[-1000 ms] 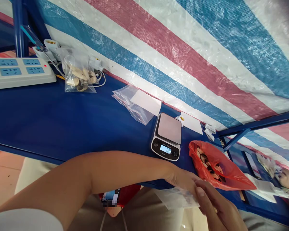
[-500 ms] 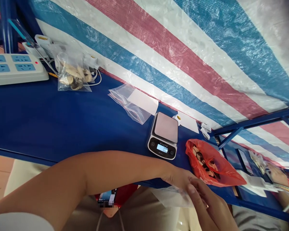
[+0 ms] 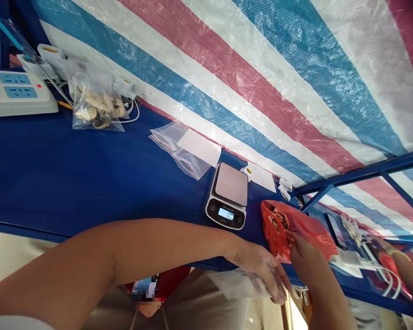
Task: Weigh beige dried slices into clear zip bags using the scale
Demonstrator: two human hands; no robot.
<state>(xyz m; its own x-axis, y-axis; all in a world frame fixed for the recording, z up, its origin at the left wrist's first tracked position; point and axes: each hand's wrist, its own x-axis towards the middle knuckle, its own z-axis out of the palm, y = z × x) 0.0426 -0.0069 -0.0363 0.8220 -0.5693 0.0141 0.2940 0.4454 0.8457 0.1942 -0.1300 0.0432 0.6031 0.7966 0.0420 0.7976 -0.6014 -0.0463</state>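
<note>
White sleeve [image 3: 17, 323], khaki trousers [image 3: 199, 305]

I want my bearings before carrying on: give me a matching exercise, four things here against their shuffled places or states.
1. White digital scale with a pinkish plate
2. Open red plastic bag beside the scale
3. Thin clear plastic bag nearest the wearer
4. White power strip with blue sockets

A. In the left hand
B. At the picture's left edge
C. Right hand at its opening
D. Display lit

Pairs: 1-D, 2-C, 3-A, 4-B.
</note>
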